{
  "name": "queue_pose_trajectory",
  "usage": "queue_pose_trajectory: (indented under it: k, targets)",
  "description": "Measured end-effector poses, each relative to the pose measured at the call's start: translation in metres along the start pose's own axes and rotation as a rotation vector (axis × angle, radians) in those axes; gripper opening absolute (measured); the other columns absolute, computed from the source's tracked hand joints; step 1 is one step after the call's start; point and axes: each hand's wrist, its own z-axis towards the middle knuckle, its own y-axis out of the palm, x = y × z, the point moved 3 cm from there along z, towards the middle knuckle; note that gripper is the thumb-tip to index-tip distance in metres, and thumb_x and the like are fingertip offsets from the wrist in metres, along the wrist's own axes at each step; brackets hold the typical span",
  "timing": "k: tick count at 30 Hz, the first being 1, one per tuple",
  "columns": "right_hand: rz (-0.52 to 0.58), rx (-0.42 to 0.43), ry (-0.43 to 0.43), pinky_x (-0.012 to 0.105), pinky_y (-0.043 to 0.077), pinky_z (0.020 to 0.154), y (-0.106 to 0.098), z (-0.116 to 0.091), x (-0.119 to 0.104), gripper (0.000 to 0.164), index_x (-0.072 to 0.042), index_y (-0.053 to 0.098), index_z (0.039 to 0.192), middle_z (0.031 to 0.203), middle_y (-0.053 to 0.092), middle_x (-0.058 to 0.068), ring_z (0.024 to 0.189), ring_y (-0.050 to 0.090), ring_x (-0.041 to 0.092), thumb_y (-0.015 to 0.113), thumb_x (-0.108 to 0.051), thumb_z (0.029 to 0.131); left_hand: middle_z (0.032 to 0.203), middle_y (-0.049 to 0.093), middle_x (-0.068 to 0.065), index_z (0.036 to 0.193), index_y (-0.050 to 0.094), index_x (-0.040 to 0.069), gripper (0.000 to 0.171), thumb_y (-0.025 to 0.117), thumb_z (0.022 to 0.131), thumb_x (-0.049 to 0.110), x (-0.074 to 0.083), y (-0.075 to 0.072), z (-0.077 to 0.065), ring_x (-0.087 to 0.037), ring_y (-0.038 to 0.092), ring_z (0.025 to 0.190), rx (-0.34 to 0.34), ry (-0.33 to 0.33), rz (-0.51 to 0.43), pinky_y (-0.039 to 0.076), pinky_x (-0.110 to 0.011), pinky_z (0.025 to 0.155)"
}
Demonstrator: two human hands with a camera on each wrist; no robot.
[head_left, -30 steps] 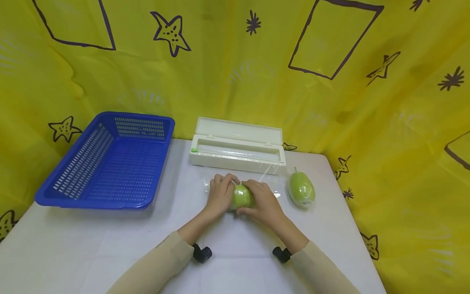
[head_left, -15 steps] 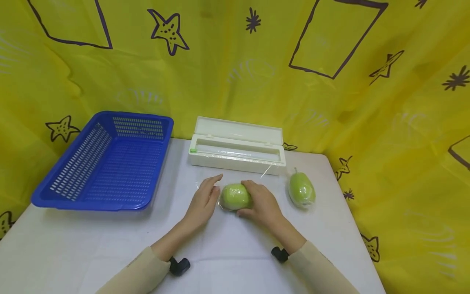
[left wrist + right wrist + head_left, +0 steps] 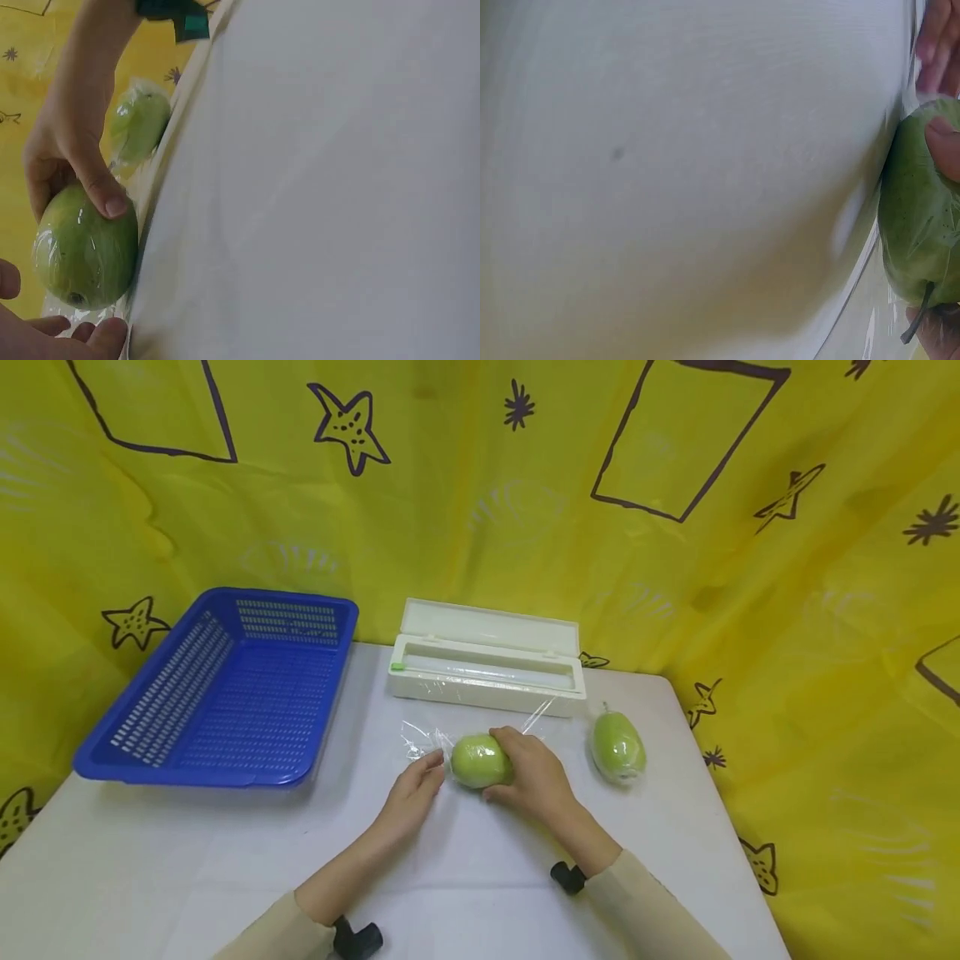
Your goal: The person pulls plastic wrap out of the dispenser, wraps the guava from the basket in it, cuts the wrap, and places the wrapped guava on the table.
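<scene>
On the white table, my right hand [image 3: 531, 777] grips a green pear [image 3: 477, 762] by its right end, thumb on the near side. Clear cling film covers the pear, as its shine in the left wrist view shows, and a loose flap of film [image 3: 422, 739] spreads out to its left. My left hand [image 3: 411, 792] is at the pear's left end, fingers loosely extended and thumb apart, with the fingertips close to the film. The pear's dark stem [image 3: 919, 313] shows in the right wrist view. A second wrapped pear [image 3: 617, 747] lies to the right.
Behind the pear stands a white cling film dispenser [image 3: 487, 693], lid up, with a roll [image 3: 487, 670] inside. A blue plastic basket [image 3: 198, 777] is at the left. A yellow patterned curtain [image 3: 480, 527] hangs behind the table and along its right side.
My left hand has come off the pear's top, moving left and toward me. The pear has shifted slightly left, and my right hand keeps its hold on it.
</scene>
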Motion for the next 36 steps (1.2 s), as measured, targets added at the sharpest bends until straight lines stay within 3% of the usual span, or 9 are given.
queue_pose_trajectory:
  k: [5, 10, 17, 25, 29, 32, 36]
  targets:
    - [-0.005, -0.021, -0.005, 0.046, 0.052, 0.096, 0.004, 0.001, -0.004, 0.093, -0.011, 0.054, 0.140, 0.137, 0.060, 0.004, 0.116, 0.060, 0.029, 0.095, -0.037, 0.061, 0.146, 0.049, -0.022, 0.141, 0.050, -0.005, 0.045, 0.047, 0.105, 0.022, 0.002, 0.003, 0.018, -0.039, 0.039, 0.141, 0.029, 0.015, 0.061, 0.028, -0.052, 0.118]
    - [-0.019, -0.027, 0.009, 0.045, 0.050, 0.099, 0.006, 0.003, -0.004, 0.094, -0.012, 0.053, 0.143, 0.140, 0.059, 0.004, 0.119, 0.059, 0.028, 0.094, -0.039, 0.063, 0.137, 0.056, -0.023, 0.138, 0.052, -0.006, 0.046, 0.046, 0.106, 0.026, 0.009, 0.009, 0.029, -0.038, 0.049, 0.131, 0.055, 0.026, 0.119, 0.039, -0.051, 0.112]
    - [-0.050, -0.012, -0.022, 0.046, 0.051, 0.097, 0.002, 0.006, -0.005, 0.094, -0.011, 0.054, 0.142, 0.140, 0.059, 0.007, 0.119, 0.060, 0.030, 0.094, -0.040, 0.062, 0.125, 0.058, -0.023, 0.131, 0.054, -0.007, 0.044, 0.047, 0.105, 0.028, 0.014, 0.018, 0.041, -0.035, 0.056, 0.116, 0.077, 0.131, 0.306, 0.046, -0.050, 0.102]
    - [-0.029, -0.046, -0.018, 0.046, 0.050, 0.100, 0.002, 0.010, -0.003, 0.098, -0.012, 0.049, 0.146, 0.140, 0.059, 0.008, 0.120, 0.059, 0.030, 0.094, -0.038, 0.063, 0.119, 0.058, -0.012, 0.128, 0.060, 0.003, 0.040, 0.046, 0.102, 0.030, 0.015, 0.018, 0.054, -0.024, 0.056, 0.101, 0.075, 0.073, 0.279, 0.049, -0.043, 0.090]
    - [0.065, -0.064, 0.043, 0.045, 0.051, 0.096, 0.004, 0.013, 0.004, 0.101, -0.015, 0.043, 0.147, 0.132, 0.062, 0.010, 0.112, 0.061, 0.028, 0.095, -0.037, 0.063, 0.119, 0.061, -0.011, 0.137, 0.056, 0.004, 0.045, 0.045, 0.104, 0.033, 0.013, 0.017, 0.059, -0.023, 0.059, 0.101, 0.064, 0.100, 0.313, 0.050, -0.042, 0.090]
    - [0.120, -0.062, 0.085, 0.044, 0.052, 0.089, 0.005, 0.015, 0.010, 0.093, -0.018, 0.047, 0.139, 0.121, 0.065, 0.008, 0.103, 0.062, 0.025, 0.095, -0.037, 0.063, 0.120, 0.064, -0.011, 0.142, 0.050, 0.005, 0.048, 0.045, 0.105, 0.035, 0.012, 0.017, 0.060, -0.023, 0.063, 0.100, 0.058, 0.128, 0.306, 0.053, -0.041, 0.087]
    - [0.168, -0.052, 0.100, 0.044, 0.051, 0.087, 0.004, 0.017, 0.017, 0.084, -0.018, 0.053, 0.133, 0.116, 0.065, 0.008, 0.102, 0.059, 0.024, 0.095, -0.039, 0.062, 0.126, 0.065, -0.014, 0.142, 0.047, 0.004, 0.050, 0.045, 0.106, 0.039, 0.011, 0.017, 0.060, -0.028, 0.066, 0.104, 0.054, 0.177, 0.313, 0.054, -0.045, 0.089]
